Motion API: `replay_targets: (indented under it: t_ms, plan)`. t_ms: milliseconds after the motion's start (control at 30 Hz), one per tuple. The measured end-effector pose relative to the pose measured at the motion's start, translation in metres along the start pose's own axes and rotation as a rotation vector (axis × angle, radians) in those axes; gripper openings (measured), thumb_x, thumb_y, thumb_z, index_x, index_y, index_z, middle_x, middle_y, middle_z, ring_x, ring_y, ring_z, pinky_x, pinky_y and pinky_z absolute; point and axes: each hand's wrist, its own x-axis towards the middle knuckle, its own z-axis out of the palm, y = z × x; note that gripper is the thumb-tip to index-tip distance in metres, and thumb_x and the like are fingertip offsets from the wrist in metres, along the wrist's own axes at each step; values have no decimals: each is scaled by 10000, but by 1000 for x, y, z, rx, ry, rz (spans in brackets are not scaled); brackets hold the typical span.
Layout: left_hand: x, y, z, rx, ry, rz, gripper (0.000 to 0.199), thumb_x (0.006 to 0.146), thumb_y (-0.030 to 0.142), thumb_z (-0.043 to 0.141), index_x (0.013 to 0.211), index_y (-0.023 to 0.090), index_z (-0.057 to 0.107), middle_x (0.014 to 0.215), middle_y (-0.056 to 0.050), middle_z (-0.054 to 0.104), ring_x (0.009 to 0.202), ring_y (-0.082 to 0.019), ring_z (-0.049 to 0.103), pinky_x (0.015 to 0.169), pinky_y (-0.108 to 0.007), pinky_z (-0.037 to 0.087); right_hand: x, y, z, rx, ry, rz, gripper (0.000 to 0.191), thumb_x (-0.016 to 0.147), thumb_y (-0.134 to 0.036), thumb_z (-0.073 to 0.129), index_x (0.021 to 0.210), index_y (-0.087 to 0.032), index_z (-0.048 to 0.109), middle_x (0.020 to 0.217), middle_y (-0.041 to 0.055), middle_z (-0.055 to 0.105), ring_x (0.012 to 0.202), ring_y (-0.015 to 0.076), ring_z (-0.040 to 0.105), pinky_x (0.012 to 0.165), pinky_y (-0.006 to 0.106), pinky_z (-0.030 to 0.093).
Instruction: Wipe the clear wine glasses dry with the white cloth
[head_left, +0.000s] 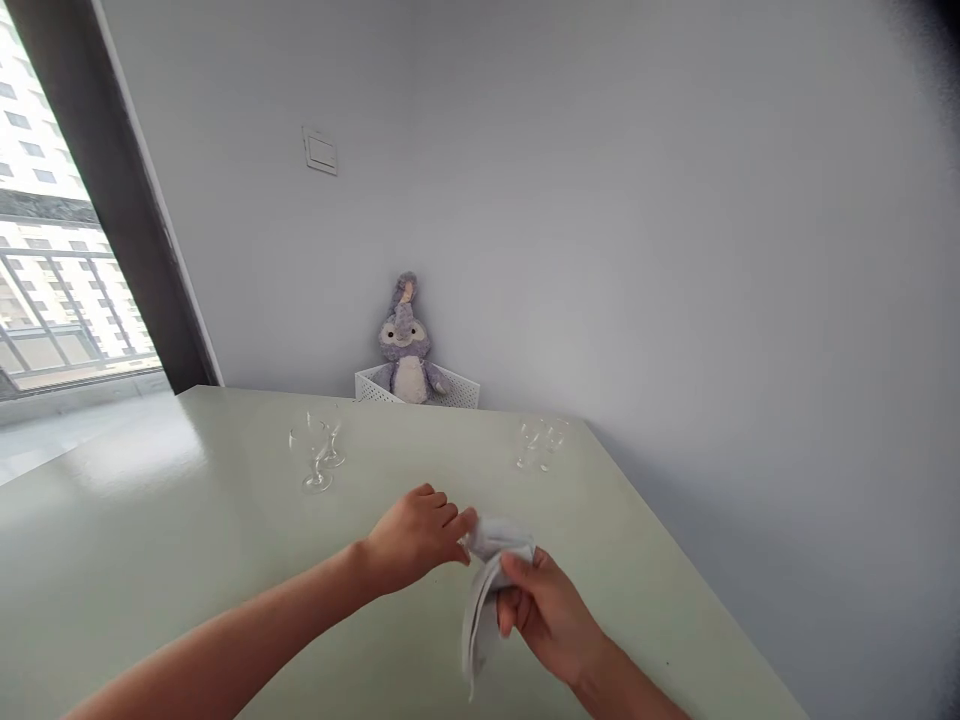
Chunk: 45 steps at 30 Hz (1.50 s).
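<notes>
My right hand [546,612] is closed around a pale grey-white cloth [484,605], the thumb pressing on top. The cloth is folded over, and its lower end hangs down above the table. At the cloth's upper left edge is my left hand [421,535], fingers curled, with thumb and index finger meeting something at that edge. What they pinch is blurred and partly covered, so I cannot make it out. Beyond my left hand, two clear stemmed glasses [316,482] stand upright. Further right, smaller clear stemmed glasses [545,467] stand close together near the back edge.
Everything stands on a pale green, glossy table [225,530]. Behind its back edge, a purple plush toy [410,380] sits in a white perforated basket [466,394]. Grey walls [675,250] border the back and right, with a light switch [322,153] and a window at left.
</notes>
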Motion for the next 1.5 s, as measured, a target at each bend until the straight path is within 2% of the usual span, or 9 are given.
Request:
replay_targets:
  t_ms: [200,400,467,567,733,833,1067,1300,1500]
  plan:
    - [-10,2,-29,-601,-798,-13,350,772,520,477,763,195,606,585,7,564,523,-120,520,515,-215,422,-25,16,1,-716,-179,-309,176,604,-373,680,586,-214,607,593,-2,627,583,152,564,587,241,432]
    - [-24,20,-5,241,-20,69,329,857,314,405,1157,212,493,893,-90,611,865,-218,554,864,-412,370,-10,15,2,-33,21,-47,373,740,-496,544,631,-141,585,469,-1,543,346,94,481,387,199,361]
    - [-25,23,-2,327,61,126,340,861,249,385,1185,197,475,823,-88,604,818,-207,555,850,-407,374,-9,12,4,112,54,-20,452,763,-557,476,695,-126,590,478,5,541,315,91,456,345,197,334]
    - [-23,21,-13,89,-20,39,266,860,305,392,1037,219,570,657,-35,570,630,-155,522,697,-322,416,-17,6,8,-147,-25,-117,473,774,-565,453,655,-133,605,501,29,570,402,132,524,412,237,400]
    - [-26,8,-19,-809,-647,-235,351,756,505,503,726,168,598,540,18,480,483,-82,411,488,-204,355,-36,-20,8,-1160,-350,-509,237,766,-356,570,958,-241,648,849,38,686,740,197,599,711,318,435]
    - [-35,-6,-6,-1100,-790,-284,449,687,570,543,652,124,582,493,9,477,423,-74,389,415,-201,308,-37,-36,-1,-1422,-527,-622,330,864,-217,402,1145,-304,552,933,28,682,844,197,593,813,362,395]
    - [-39,-38,-4,-791,-236,-644,420,738,527,479,861,154,627,507,32,464,444,-74,365,438,-199,311,-36,-41,-29,-1160,141,-720,432,813,-377,509,1232,-278,482,1200,66,553,1089,269,489,918,409,354]
    - [-27,-6,9,-87,-43,-411,275,766,254,414,533,179,539,495,7,493,463,-102,412,482,-221,286,2,-20,15,-1497,-162,-915,477,862,-315,433,1320,-207,351,1276,105,482,1157,269,435,989,512,244]
    - [-23,-6,7,118,241,-251,288,846,305,379,1032,220,583,596,2,573,556,-130,489,582,-248,340,54,-35,12,-728,112,-605,310,845,-375,428,1039,-209,605,1046,61,614,955,198,552,789,314,441]
